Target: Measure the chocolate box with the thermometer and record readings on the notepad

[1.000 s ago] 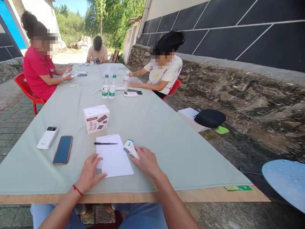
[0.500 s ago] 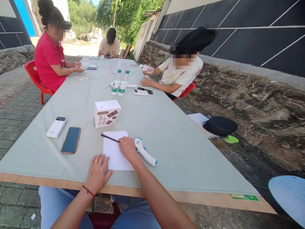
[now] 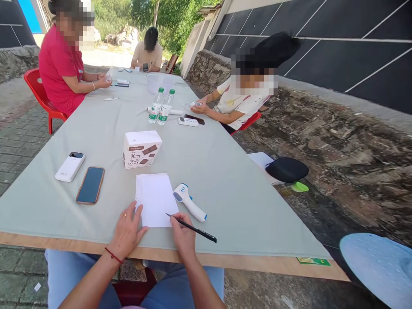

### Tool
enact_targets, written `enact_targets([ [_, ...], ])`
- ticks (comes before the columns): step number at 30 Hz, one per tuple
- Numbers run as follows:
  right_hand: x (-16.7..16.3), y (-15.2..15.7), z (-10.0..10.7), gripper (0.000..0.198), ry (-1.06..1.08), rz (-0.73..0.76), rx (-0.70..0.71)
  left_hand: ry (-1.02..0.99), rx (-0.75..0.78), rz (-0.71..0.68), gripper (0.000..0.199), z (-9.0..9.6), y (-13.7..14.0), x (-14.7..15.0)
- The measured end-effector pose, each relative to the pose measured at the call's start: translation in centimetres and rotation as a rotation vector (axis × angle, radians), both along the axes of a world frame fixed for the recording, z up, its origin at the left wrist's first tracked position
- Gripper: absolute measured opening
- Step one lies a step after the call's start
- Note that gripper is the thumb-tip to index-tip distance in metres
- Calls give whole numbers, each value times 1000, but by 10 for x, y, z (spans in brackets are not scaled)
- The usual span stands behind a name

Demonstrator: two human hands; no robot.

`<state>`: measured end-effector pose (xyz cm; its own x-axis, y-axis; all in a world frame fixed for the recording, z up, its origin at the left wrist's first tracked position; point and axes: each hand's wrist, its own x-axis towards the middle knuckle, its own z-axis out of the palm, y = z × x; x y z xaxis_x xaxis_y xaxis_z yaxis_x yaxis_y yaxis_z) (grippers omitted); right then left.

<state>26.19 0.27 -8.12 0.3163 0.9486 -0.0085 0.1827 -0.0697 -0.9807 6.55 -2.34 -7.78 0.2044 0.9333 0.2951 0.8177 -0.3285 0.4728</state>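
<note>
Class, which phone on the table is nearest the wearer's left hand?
The brown-edged phone, left of the paper; the black phone lies farther off, beyond the box.

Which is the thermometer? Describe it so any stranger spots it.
At the near end of the table lies white paper. Just right of it, beyond the right hand, lies the thermometer: gun-shaped, white with blue trim, unlike the slim black pen.

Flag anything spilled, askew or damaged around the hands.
Nothing looks spilled or damaged. Only the paper sheets seem slightly askew: one appears to peek out from under the other along the left edge, near the left hand. The thermometer gun beside them and the pen in the right hand look ordinary.
</note>
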Motion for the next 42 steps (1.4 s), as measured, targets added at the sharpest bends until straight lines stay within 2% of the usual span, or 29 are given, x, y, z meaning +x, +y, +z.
enact_targets([
  [6,-14,-2,4,23,13,33,6,1,1,-34,52,-1,0,-1],
  [10,-12,2,-2,22,5,1,21,70,34,-21,29,2,0,1],
  [13,-13,7,-3,22,5,-20,86,128,55,-45,15,6,1,3],
  [18,-40,25,6,15,73,187,110,173,102,-52,18,8,2,5],
  [23,-64,43,-1,16,78,264,90,189,125,-29,24,1,3,10],
  [31,-64,39,-24,16,-56,269,105,153,82,-15,36,5,0,17],
  [42,-62,37,-22,16,-171,305,104,73,135,11,33,1,-2,18],
])
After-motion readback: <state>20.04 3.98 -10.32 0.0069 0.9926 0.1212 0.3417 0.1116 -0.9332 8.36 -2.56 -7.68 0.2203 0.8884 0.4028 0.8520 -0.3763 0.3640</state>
